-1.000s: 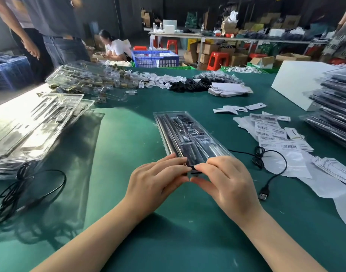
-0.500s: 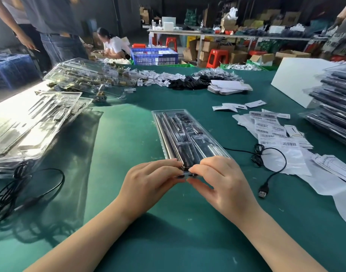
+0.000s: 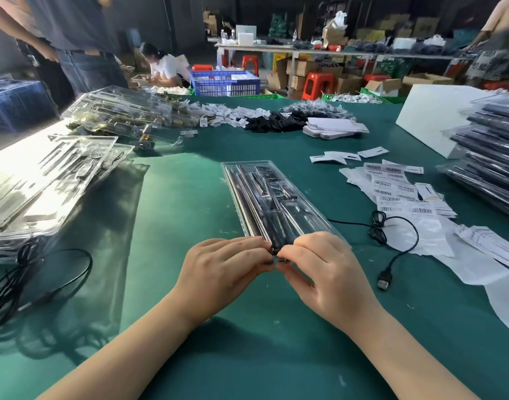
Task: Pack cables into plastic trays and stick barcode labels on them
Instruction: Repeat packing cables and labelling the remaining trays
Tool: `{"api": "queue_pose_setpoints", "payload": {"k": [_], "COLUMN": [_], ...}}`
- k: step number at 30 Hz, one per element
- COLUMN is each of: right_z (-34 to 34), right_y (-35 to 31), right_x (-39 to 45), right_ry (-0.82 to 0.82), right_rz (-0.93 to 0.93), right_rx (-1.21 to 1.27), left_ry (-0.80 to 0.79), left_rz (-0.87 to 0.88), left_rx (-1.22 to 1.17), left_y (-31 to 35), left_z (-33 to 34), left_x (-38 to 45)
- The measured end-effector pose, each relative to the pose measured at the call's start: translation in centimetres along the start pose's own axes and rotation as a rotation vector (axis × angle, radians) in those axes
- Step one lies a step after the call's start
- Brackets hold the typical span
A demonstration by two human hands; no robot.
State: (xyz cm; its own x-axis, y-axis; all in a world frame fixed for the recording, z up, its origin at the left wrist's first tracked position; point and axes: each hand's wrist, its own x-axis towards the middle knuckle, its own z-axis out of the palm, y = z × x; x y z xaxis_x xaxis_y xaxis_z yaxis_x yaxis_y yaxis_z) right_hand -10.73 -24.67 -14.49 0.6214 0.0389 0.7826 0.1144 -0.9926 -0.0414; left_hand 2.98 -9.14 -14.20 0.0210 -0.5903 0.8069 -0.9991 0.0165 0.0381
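Looks like the packing step: left hand (image 3: pixel 221 267) and right hand (image 3: pixel 325 272) both pinch the near end of the plastic tray (image 3: pixel 264 197) lying mid-table, so next they'd probably need a barcode label (image 3: pixel 391 209).

Both bare forearms reach forward and converge at the middle. The left hand (image 3: pixel 224 269) and right hand (image 3: pixel 325 272) lie palm-down, knuckles up, fingers curled inward so the fingertips nearly meet, pinching the near end of the tray (image 3: pixel 264 194) between them.
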Motion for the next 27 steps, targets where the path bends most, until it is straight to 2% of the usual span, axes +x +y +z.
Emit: {"api": "queue_pose_setpoints", "payload": {"k": [7, 14, 18, 20, 22, 25, 27], "right_z": [-0.3, -0.9, -0.8, -0.5, -0.2, 0.3, 0.7], "right_y": [0.3, 0.0, -0.5, -0.6, -0.6, -1.1, -1.7], "right_x": [-0.5, -0.3, -0.3, -0.4, -0.4, -0.2, 0.2], "right_ry": [0.053, -0.015, -0.078, -0.114, -0.129, -0.083, -0.043], "right_rz": [-0.003, 0.004, -0.040, -0.039, -0.022, -0.013, -0.007], "right_rx": [-0.031, -0.093, -0.076, -0.037, 0.009, 0.060, 0.091], "left_ry": [-0.023, -0.027, -0.094, -0.166, -0.261, -0.329, -0.393], "left_rz": [-0.001, -0.024, -0.060, -0.221, -0.500, -0.959, -1.078], "left_rx": [-0.013, -0.031, -0.124, -0.177, -0.342, -0.892, -1.290], "left_y": [-0.1, -0.3, -0.7, -0.9, -0.8, -0.9, -1.2], "left_z": [-0.2, -0.3, -0.4, -0.2, -0.1, -0.1, -0.4], "left_x": [-0.2, -0.4, -0.7, -1.1, -1.1, -1.0, -0.7]}}
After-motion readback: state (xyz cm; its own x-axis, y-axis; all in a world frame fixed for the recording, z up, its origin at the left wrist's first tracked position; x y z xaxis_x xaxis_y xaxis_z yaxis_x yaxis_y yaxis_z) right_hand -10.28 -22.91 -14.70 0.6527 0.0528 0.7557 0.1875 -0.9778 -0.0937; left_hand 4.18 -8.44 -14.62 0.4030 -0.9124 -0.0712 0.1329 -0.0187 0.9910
